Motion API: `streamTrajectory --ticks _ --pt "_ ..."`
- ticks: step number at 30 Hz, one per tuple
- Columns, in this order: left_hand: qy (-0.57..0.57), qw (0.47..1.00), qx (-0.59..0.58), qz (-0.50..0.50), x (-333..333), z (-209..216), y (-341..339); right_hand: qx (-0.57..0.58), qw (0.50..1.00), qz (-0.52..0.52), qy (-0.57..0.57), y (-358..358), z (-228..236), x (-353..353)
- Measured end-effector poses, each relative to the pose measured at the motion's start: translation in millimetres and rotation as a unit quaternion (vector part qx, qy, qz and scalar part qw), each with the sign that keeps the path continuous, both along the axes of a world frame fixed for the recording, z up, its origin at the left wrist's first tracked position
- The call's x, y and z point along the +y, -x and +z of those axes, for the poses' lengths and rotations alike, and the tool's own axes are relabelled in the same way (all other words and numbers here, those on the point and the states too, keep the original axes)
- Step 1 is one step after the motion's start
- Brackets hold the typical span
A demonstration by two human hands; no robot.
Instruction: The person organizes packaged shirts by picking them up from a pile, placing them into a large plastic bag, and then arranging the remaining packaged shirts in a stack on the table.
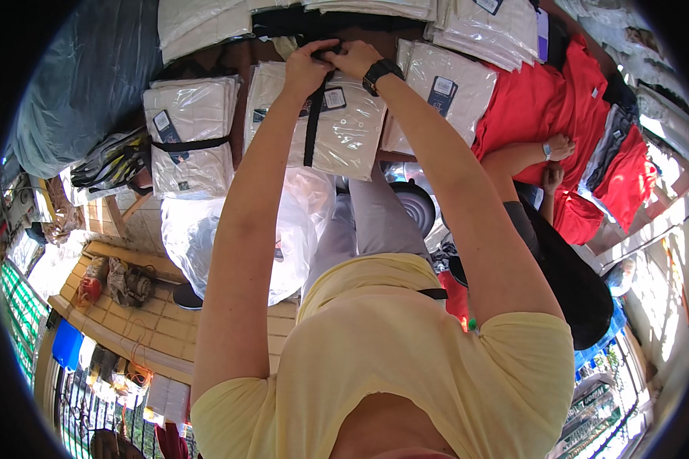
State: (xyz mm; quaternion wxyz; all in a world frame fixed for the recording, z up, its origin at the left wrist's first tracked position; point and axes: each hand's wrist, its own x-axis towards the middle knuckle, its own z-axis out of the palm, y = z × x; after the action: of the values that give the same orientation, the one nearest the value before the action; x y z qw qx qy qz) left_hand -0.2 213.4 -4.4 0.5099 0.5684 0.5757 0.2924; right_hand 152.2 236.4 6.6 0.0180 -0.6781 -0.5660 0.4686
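Tan tiled floor (149, 321) spreads below a brown worktop (245, 55) crowded with plastic-wrapped pale garments. At the middle of its near side lies a clear-wrapped bundle (352, 134), with a black strap (313, 126) running across it from the far edge to the near one. Both hands meet just beyond the bundle's far edge, so it lies on the person's side of them: the left hand (308, 67) and right hand (357, 60) have their fingers drawn narrow, pinching the strap. To the left sits another wrapped stack (187, 164), already banded in black; to the right, a third pale stack (425, 96) lies beside red cloth (528, 99), where a co-worker's hand (560, 147) rests.
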Motion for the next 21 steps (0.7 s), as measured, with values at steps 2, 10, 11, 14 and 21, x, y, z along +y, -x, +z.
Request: streamTrajectory --ticks 2,10,11,14,21 --pt "-0.006 1.0 -0.001 -0.004 0.7 1.1 -2.8 -0.004 1.0 -0.005 0.002 -1.4 1.9 -0.2" --pt "-0.055 0.998 0.012 -0.002 0.6 -6.7 -1.1 -0.027 1.0 0.003 0.015 4.9 7.1 3.6" --pt "-0.053 0.998 0.015 -0.004 0.8 -4.5 -2.7 -0.024 1.0 -0.003 0.006 3.0 6.3 2.3" --pt "-0.041 0.999 0.019 -0.01 0.9 0.3 -1.8 -0.01 1.0 0.003 -0.003 0.3 7.9 -1.8" --pt "-0.126 0.99 0.005 0.062 -3.5 26.4 11.2 -0.119 0.991 -0.034 -0.054 -31.7 11.2 -1.0"
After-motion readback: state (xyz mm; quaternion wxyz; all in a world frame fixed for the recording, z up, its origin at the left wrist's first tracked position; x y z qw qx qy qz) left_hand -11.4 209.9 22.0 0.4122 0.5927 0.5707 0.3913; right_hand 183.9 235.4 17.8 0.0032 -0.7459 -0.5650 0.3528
